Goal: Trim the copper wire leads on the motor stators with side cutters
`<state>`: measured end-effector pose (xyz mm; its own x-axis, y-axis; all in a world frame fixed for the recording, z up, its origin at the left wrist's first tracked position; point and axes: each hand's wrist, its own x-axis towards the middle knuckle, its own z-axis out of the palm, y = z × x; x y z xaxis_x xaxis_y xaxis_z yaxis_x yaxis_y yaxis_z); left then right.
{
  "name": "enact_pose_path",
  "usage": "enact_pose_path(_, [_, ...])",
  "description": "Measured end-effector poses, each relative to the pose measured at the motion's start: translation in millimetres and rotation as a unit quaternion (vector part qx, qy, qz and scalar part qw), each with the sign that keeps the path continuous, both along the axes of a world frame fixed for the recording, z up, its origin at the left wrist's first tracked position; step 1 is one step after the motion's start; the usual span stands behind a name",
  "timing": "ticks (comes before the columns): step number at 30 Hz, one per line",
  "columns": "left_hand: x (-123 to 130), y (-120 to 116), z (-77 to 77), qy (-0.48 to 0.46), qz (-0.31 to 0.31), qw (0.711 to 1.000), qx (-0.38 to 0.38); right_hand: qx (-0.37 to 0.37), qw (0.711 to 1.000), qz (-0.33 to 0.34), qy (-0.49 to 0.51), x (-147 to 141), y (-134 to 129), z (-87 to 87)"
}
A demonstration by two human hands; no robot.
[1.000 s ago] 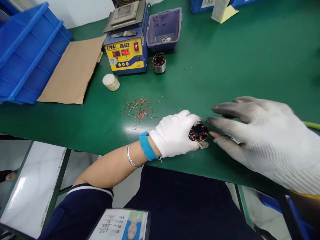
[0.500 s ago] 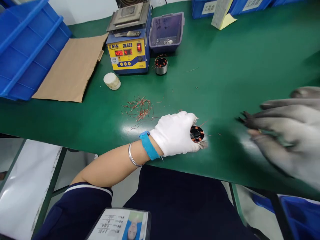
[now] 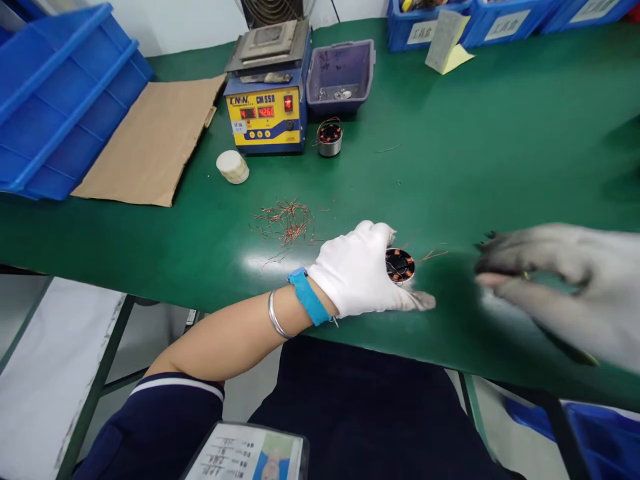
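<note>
My left hand (image 3: 353, 270), in a white glove, curves around the left side of a motor stator (image 3: 401, 265). The stator is a round metal can with a black core and copper windings, its open face upward. Thin copper leads stick out to its right. My thumb stretches out along its near side; the other fingertips are partly hidden. To the right, apart from the stator, my gloved right hand (image 3: 555, 287) is closed and smeared by motion. A slim dark hand tool (image 3: 570, 347) shows below its palm, its kind too blurred to tell.
Copper wire clippings (image 3: 287, 221) lie left of the stator. Farther back stand a second stator (image 3: 330, 140), a white round piece (image 3: 233, 167), a blue-yellow CM558 heating unit (image 3: 265, 123) and a purple bin (image 3: 367, 73). Cardboard (image 3: 145, 143) and a blue crate (image 3: 65, 100) are leftward.
My left thumb has stretched farther right, and copper leads at the stator's right show more clearly. My right hand has shifted slightly with the tool. The view has moved a little.
</note>
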<state>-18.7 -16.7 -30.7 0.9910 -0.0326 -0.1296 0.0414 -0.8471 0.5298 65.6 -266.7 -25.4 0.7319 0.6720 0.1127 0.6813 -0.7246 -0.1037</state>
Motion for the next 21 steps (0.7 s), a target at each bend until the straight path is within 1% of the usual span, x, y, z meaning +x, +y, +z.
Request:
enact_pose_path(1, [0, 4, 0.3, -0.009, -0.016, 1.0, -0.022, 0.007, 1.0, 0.029, 0.007, -13, 5, -2.9])
enact_pose_path(2, [1, 8, 1.0, -0.02, -0.038, 0.998, -0.04, 0.013, 0.999, 0.044, 0.017, -26, 13, -5.6])
enact_pose_path(3, [1, 12, 2.1, -0.03, -0.065, 0.996, -0.05, 0.012, 0.999, 0.04, 0.028, -37, 24, -7.6])
enact_pose_path(4, [2, 15, 3.7, -0.036, -0.094, 0.994, -0.049, 0.005, 0.999, 0.021, 0.034, -47, 35, -8.7])
enact_pose_path(6, [2, 18, 7.9, -0.033, -0.135, 0.99, -0.016, -0.034, 0.998, -0.024, 0.043, -58, 57, -8.0])
enact_pose_path(8, [2, 20, 13.5, -0.014, -0.145, 0.989, 0.033, -0.077, 0.995, -0.052, 0.042, -61, 70, -5.4])
enact_pose_path(10, [0, 21, 19.5, -0.007, -0.136, 0.989, 0.056, -0.094, 0.994, -0.052, 0.035, -59, 72, -3.8])
enact_pose_path(13, [-3, 28, 24.7, -0.048, -0.158, 0.986, 0.02, -0.068, 0.997, -0.029, 0.002, -56, 66, -4.9])
enact_pose_path(15, [-2, 32, 21.3, -0.105, -0.181, 0.978, 0.009, -0.027, 0.999, 0.006, -0.024, -53, 64, -7.1])
enact_pose_path(17, [2, 34, 11.9, -0.147, -0.202, 0.968, 0.026, 0.019, 0.998, 0.051, -0.037, -49, 64, -9.2])
enact_pose_path(21, [12, 31, -10.3, -0.147, -0.246, 0.957, 0.053, 0.045, 0.993, 0.103, -0.046, -45, 61, -11.8])
